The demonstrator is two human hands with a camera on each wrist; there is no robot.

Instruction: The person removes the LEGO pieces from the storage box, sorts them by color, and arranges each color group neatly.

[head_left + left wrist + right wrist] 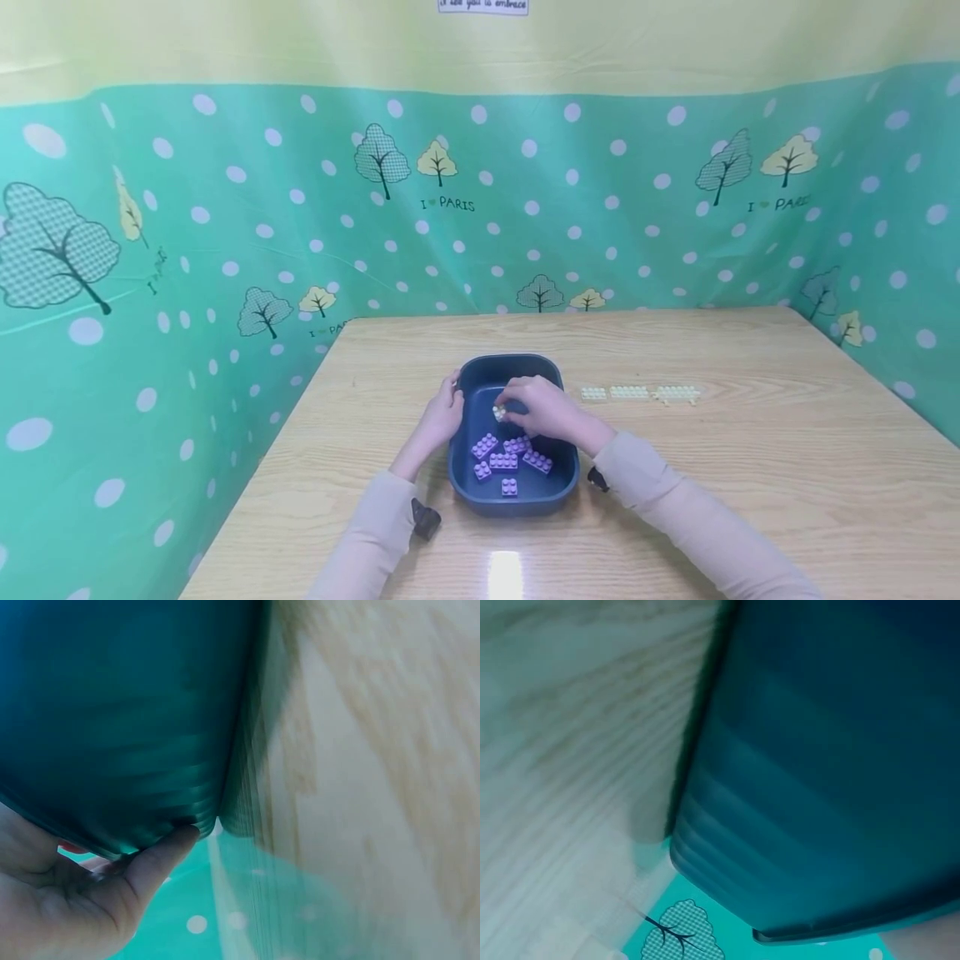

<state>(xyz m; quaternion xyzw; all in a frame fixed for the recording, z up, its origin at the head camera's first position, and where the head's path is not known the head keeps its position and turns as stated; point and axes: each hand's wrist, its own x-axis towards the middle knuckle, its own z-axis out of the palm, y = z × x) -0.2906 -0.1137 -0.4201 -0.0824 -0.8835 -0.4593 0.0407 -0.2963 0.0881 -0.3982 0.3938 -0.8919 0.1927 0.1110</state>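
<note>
A dark blue bin (513, 506) stands on the table, with several purple toy bricks (504, 462) lying loose in its near half. My left hand (442, 412) grips the bin's left side; in the left wrist view its thumb (169, 855) presses the outer wall below the rim. Reaching over the right rim, my right hand (540, 406) pinches a small pale yellow toy brick (499, 412) inside the bin. The right wrist view is mostly filled by the bin's outer wall (817, 810), which hides the fingers and the brick.
Right of the bin, pale yellow bricks (628, 392) lie in a row of groups on the wooden table (750, 467). A green dotted curtain (480, 242) hangs behind the table and along its sides. A dark wrist camera (426, 520) sits by the left sleeve.
</note>
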